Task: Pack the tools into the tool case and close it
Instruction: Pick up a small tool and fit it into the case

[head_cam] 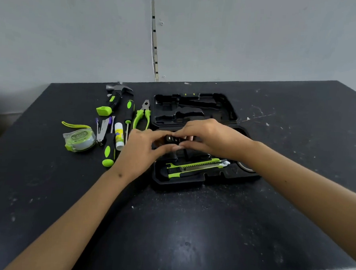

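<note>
While your fingertips (pixel 175 148) meet over the near half of the tool case (pixel 191 177), both hands pinch one small black holder (pixel 172 139) between thumb and forefingers; your left hand (pixel 140 147) closes on it from the left, your right hand (pixel 206 136) from the right; pale marks show on its face, too small to read. Just below it a green and black utility knife (pixel 194 166) lies in its moulded slot, blade end to the right; a dark roll (pixel 246 167) sits at the case's right end, half hidden by your right forearm. Beyond your hands the far half of the case lies open and flat, its black recesses bare. Left of the case, on the black table (pixel 188 228), lie green-handled pliers (pixel 142 117), a hammer (pixel 115 99), two screwdrivers (pixel 128 115), a glue stick (pixel 119 137) whose label is blurred, a small metal tool (pixel 102 129), and a green tape measure (pixel 80 140); no writing on them is legible.
</note>
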